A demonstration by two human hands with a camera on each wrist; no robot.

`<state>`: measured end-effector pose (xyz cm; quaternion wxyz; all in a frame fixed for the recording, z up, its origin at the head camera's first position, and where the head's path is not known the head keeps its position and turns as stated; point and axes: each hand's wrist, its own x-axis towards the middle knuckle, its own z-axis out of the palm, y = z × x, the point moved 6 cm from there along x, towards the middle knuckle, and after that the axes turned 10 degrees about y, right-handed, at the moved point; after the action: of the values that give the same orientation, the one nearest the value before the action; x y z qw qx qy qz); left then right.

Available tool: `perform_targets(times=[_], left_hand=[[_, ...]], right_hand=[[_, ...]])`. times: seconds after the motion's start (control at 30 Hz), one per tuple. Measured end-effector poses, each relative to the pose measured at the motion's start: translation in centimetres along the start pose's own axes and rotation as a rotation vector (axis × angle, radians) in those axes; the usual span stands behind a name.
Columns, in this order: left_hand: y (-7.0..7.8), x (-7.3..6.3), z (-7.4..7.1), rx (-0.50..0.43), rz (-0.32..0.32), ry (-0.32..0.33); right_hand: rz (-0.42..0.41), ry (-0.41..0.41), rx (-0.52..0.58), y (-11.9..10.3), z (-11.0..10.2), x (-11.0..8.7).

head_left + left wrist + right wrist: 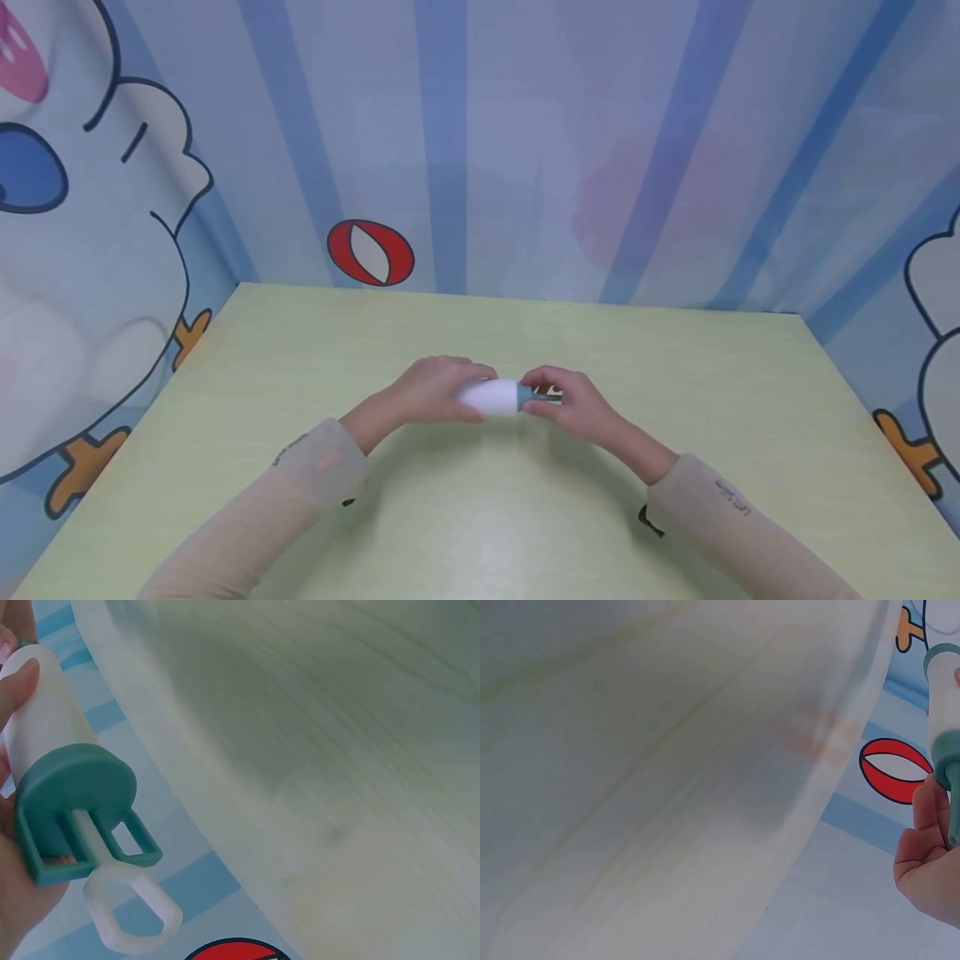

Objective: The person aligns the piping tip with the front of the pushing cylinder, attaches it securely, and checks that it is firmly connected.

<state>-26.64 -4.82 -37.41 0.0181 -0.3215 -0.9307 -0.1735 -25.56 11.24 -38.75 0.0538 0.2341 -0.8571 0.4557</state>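
Observation:
A large plastic syringe with a white barrel (495, 397) is held level over the middle of the table. My left hand (437, 390) grips the barrel, thumb along one side. In the left wrist view, its teal flange (71, 776) has open finger loops, and the white plunger ring (103, 915) sits close to it. The teal cap (524, 397) at the other end is pinched between thumb and fingers of my right hand (581, 406). A narrow teal nozzle (955, 802) runs out from this cap, past the fingers in the right wrist view.
The pale yellow-green table (480, 517) spreads out below both hands. A blue striped backdrop (510, 167) with cartoon figures and a red oval stands behind it and along both sides.

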Motion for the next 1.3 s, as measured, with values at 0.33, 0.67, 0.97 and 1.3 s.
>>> perform_targets(times=[0.33, 0.67, 0.97, 1.3], left_hand=[[0.1, 0.0, 0.0, -0.037, -0.004, -0.024], [0.5, -0.2, 0.1, -0.007, 0.02, 0.034], [0.8, -0.4, 0.1, 0.011, 0.033, 0.057], [0.5, -0.2, 0.5, 0.038, 0.027, 0.047]], right_hand=[[-0.035, 0.028, -0.092, -0.4, -0.2, -0.2], [0.093, 0.024, 0.027, 0.4, -0.3, -0.1], [0.173, 0.028, 0.094, 0.5, -0.2, -0.1], [0.164, -0.008, 0.033, 0.9, 0.3, 0.1]])
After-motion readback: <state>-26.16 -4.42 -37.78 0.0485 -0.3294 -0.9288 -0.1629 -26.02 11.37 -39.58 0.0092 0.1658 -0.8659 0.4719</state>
